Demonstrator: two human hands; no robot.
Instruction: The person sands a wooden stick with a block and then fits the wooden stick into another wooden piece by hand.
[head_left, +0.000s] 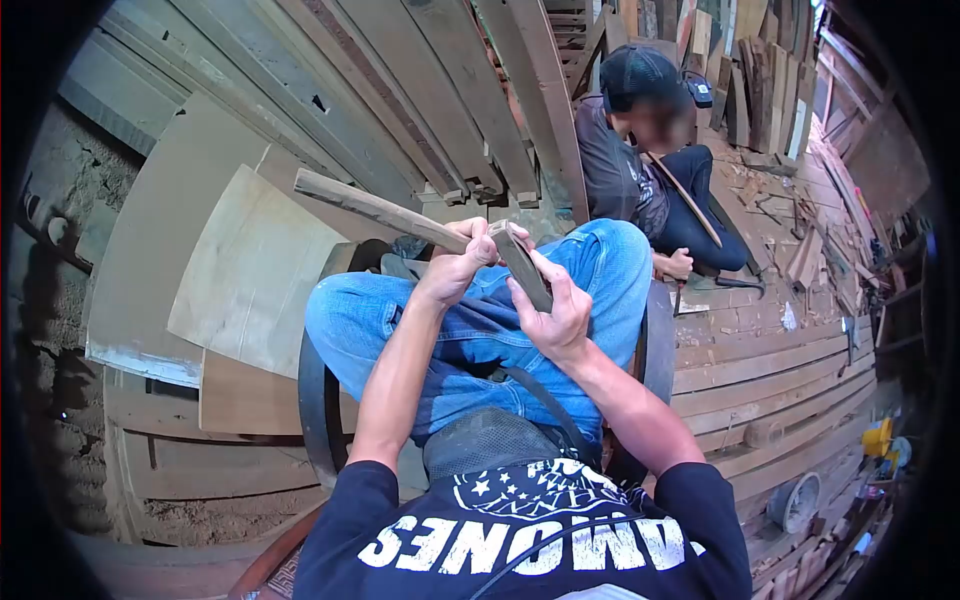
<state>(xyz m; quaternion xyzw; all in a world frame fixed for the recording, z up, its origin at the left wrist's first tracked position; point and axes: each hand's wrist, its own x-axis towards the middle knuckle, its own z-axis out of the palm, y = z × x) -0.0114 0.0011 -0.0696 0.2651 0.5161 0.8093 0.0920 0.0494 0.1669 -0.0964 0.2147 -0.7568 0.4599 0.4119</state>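
A long, narrow wooden strip (380, 210) slants up to the left over my lap, its lower end in the closed fingers of my left hand (462, 262). My right hand (555, 305) is wrapped round a shorter, darker wooden piece (522, 268), thumb on one side and fingers on the other. The upper end of this piece lies close to the fingertips of my left hand. Whether the two pieces touch is hidden by the fingers. Both hands are above my crossed legs in blue jeans (350, 320).
Long boards (400, 90) lean at the upper left, with plywood sheets (240, 270) below them. A co-worker (630, 170) sits close by at the upper right with a curved wooden strip (688, 200). Wood scraps (810, 260) and a round container (797, 502) lie at right.
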